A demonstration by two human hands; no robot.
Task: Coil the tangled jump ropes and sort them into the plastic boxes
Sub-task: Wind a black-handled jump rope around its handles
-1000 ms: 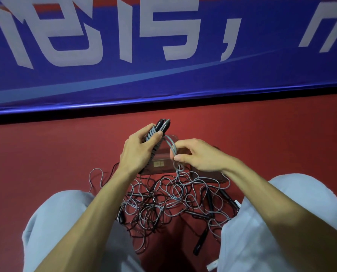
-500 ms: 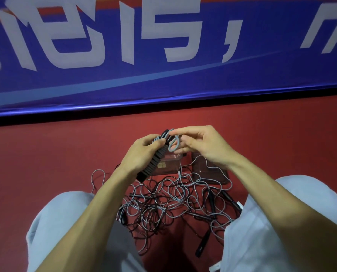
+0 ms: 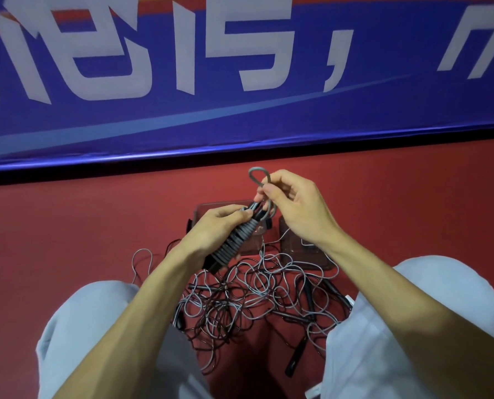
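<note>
Looking down, I see the left hand [image 3: 217, 228] gripping two black jump rope handles [image 3: 235, 244] with grey cord wound round them. The right hand [image 3: 294, 208] pinches a small loop of thin grey rope [image 3: 257, 175] just above. More tangled grey and black ropes [image 3: 254, 298] lie on the red floor [image 3: 82, 240] between the knees, near two clear plastic boxes [image 3: 294, 253].

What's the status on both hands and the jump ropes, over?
Left hand grips the rope-wrapped handles. Right hand pinches a grey rope loop above them. Tangled ropes on the floor, some strands across the boxes.
</note>
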